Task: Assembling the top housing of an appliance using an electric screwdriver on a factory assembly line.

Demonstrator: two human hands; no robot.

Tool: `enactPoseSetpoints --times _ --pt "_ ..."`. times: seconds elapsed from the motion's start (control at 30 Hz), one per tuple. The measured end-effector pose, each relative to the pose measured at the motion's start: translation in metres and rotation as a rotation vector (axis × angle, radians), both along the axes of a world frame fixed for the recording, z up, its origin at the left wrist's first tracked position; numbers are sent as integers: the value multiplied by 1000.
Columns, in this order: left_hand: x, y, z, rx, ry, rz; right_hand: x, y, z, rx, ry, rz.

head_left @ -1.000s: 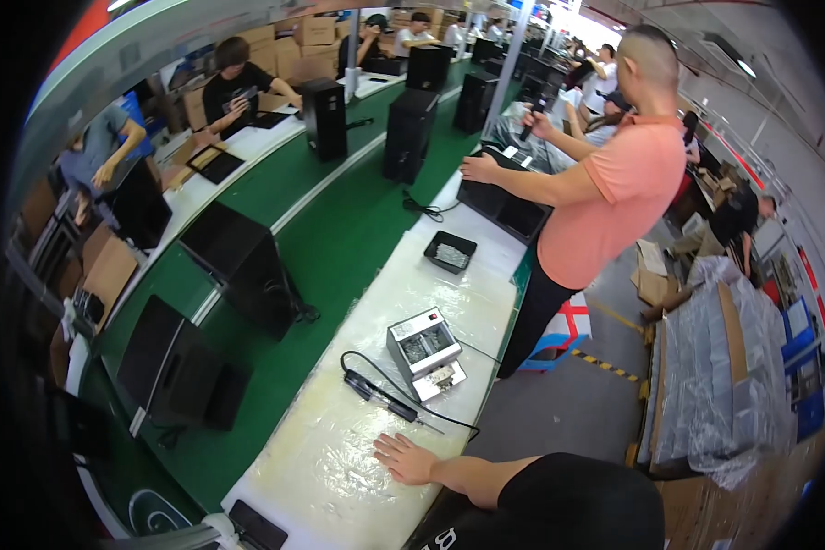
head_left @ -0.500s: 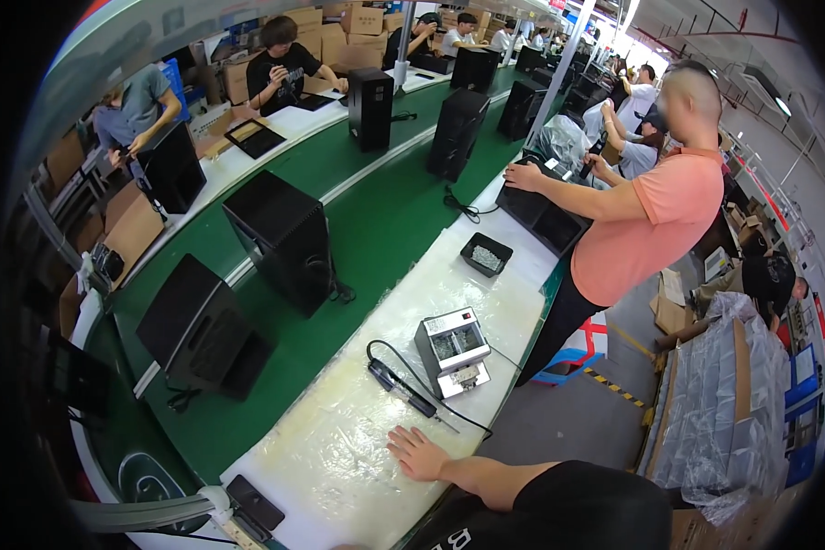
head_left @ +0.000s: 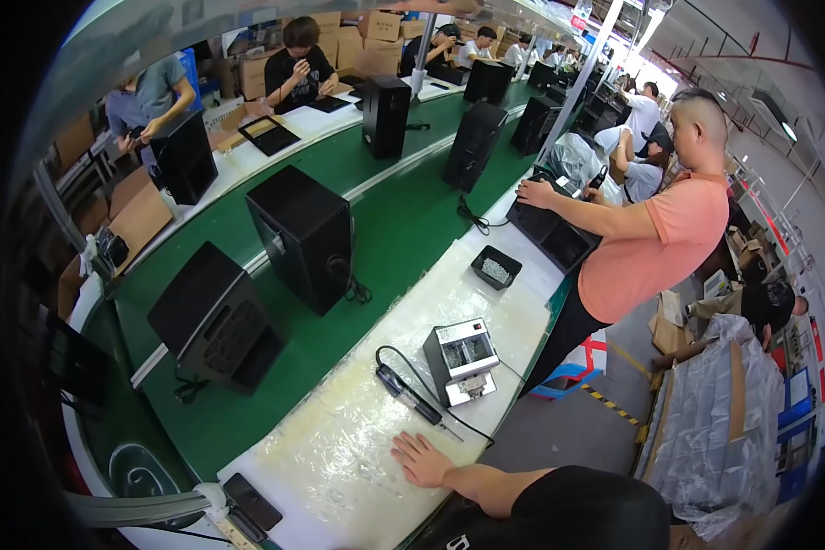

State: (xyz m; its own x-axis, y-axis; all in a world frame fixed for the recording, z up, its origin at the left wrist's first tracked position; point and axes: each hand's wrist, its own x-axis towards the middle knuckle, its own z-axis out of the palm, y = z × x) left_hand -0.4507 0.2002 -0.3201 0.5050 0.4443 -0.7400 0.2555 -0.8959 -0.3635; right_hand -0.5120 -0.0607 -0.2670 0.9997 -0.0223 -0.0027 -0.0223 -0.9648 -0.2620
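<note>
My right hand (head_left: 420,460) lies palm down on the plastic-covered white bench (head_left: 339,477), its fingers spread and nothing in it. Just beyond its fingertips rests a black electric screwdriver (head_left: 408,394), its thin bit pointing toward the near edge and its cable looped around it. Beside the screwdriver stands a small grey and black screw feeder (head_left: 461,360) with a window in its top. Farther along the bench, a black tray (head_left: 497,268) holds small silvery parts, probably screws. A dark phone (head_left: 252,501) lies at the bench's left end. My left hand is out of view.
Black computer cases (head_left: 302,238) stand on the green conveyor belt (head_left: 385,238) beyond the bench. On the right, a co-worker in an orange shirt (head_left: 655,247) handles another black case (head_left: 550,234). Plastic-wrapped goods (head_left: 706,422) stand on the floor. More people sit across the belt.
The whole view has shifted slightly, so the cases and bench items appear farther right. My right hand stays flat on the bench.
</note>
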Motion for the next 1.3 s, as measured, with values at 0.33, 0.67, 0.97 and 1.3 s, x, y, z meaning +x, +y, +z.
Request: enactPoseSetpoints --times 0.33,0.67,0.97,1.3 --pt "-7 -5 -13 -30 29 16 -1 2 -3 1 1 -14" --pt "-16 5 -18 -35 8 41 -1 0 -1 9 -23 -12" --pt "-13 24 -19 -23 -37 135 -1 3 -4 22 -37 -3" --pt "-38 62 -33 43 -38 477 0 1 -14 9 -99 7"
